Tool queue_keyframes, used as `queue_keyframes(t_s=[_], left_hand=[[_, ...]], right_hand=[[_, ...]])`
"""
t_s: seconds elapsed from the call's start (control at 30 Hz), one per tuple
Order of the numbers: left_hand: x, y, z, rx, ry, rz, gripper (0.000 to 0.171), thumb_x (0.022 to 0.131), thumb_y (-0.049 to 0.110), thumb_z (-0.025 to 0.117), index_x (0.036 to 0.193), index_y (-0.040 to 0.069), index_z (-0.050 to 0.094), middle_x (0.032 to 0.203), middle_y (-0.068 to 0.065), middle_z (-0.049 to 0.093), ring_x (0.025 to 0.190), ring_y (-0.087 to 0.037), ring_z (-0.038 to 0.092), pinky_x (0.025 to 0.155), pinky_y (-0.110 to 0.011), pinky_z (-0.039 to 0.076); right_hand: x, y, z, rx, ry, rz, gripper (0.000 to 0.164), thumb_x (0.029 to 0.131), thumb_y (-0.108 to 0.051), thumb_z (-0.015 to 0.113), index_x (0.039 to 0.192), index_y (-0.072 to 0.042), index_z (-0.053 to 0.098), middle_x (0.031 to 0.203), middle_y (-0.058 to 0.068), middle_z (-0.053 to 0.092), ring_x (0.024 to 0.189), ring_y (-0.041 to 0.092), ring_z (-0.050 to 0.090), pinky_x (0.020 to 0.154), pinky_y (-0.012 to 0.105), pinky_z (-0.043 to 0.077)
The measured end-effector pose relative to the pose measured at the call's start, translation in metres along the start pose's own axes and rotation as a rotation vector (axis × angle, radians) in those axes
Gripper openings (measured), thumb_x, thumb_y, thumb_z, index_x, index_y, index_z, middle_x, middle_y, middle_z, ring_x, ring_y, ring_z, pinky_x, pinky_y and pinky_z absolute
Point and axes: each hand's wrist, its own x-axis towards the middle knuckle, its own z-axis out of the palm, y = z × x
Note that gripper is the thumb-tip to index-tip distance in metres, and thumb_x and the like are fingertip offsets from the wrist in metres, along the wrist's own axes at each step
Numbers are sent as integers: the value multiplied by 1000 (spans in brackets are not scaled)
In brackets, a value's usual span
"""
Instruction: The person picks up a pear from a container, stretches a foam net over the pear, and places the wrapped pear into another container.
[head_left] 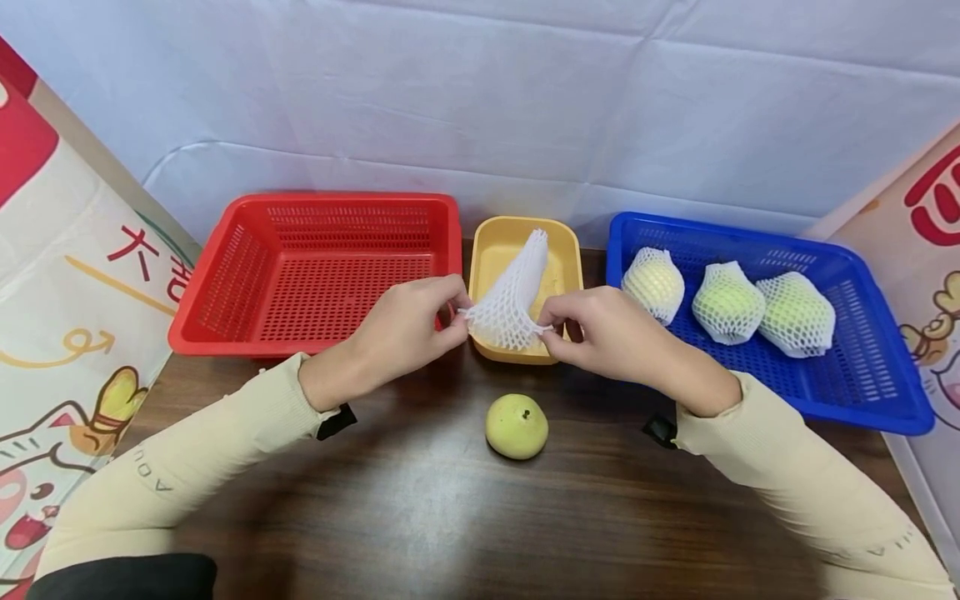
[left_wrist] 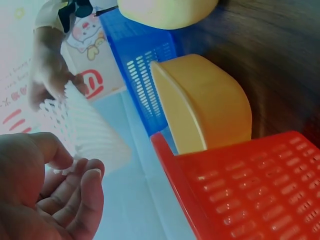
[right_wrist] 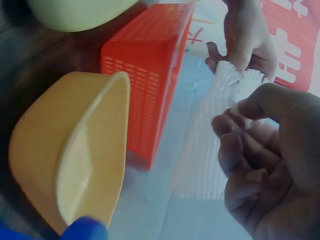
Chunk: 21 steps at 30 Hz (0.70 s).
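A white foam net sleeve (head_left: pixel 513 292) is stretched wide at its lower opening between both hands, its narrow end pointing away. My left hand (head_left: pixel 401 329) pinches one corner of the opening between thumb and fingers. The opposite corner is pinched by my right hand (head_left: pixel 618 337). In the left wrist view the net (left_wrist: pixel 92 130) flares toward the fingers. The right wrist view has the same net (right_wrist: pixel 205 145) hanging from the fingertips. On the table just below the hands sits a bare yellow-green pear (head_left: pixel 517 427), stem up.
Behind the net stands a yellow bin (head_left: pixel 566 271). A red basket (head_left: pixel 337 287) with nothing in it is on the left. The blue basket (head_left: pixel 847 387) on the right holds three net-wrapped fruits (head_left: pixel 727 302). A pale cloth (head_left: pixel 480 100) hangs behind the brown table (head_left: pixel 420 517).
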Motion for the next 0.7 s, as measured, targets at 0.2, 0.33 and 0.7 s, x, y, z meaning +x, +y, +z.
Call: queue_keyframes(t_s=[0.2, 0.33, 0.7], left_hand=[[-4, -2, -2, 10, 44, 42, 12, 82, 1, 67, 90, 10, 63, 79, -1, 67, 70, -15, 63, 60, -29, 50], [-5, -1, 5, -2, 82, 151, 12, 83, 0, 67, 92, 8, 63, 82, -2, 68, 71, -13, 64, 61, -26, 52], [-19, -1, 22, 92, 201, 551, 11, 84, -3, 63, 91, 5, 63, 84, -2, 67, 72, -13, 66, 59, -27, 57]], right_hand=[[-11, 2, -2, -13, 34, -44, 7, 87, -9, 71, 88, -15, 70, 71, -10, 58, 62, 4, 50, 54, 25, 44], [-15, 5, 2, -33, 86, -89, 7, 86, -8, 71, 90, -13, 70, 72, -8, 59, 63, 4, 51, 55, 26, 45], [-34, 13, 17, -118, 227, -468, 21, 102, -15, 52, 97, -7, 70, 84, 0, 66, 68, 14, 60, 58, 32, 53]])
